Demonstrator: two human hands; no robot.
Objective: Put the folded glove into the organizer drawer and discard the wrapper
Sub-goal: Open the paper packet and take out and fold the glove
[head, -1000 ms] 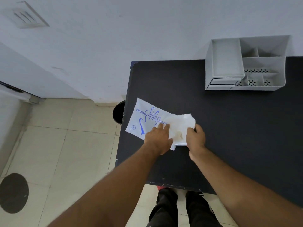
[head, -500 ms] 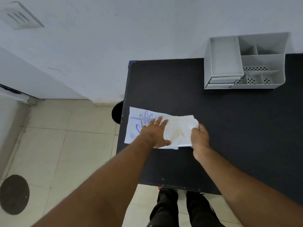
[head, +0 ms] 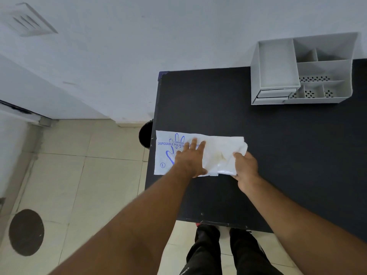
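Note:
A white wrapper [head: 165,155] with blue print and a hand outline lies flat at the left edge of the black table [head: 278,155]. A folded translucent glove [head: 222,153] sticks out of its right end. My left hand [head: 191,159] presses flat on the wrapper, fingers spread. My right hand [head: 245,167] pinches the glove's right end. The grey organizer [head: 301,70] stands at the table's far right against the wall, with its small drawer [head: 273,94] at the lower left front, slightly pulled out.
A black bin [head: 146,133] is partly visible on the floor beside the table's left edge. The white wall runs behind the table. My legs stand at the near table edge. A dark round mark lies on the tiled floor at the lower left.
The wrapper has turned from tilted to lying straight along the table edge. My left hand has flattened on it, and my right hand has drawn the glove rightward.

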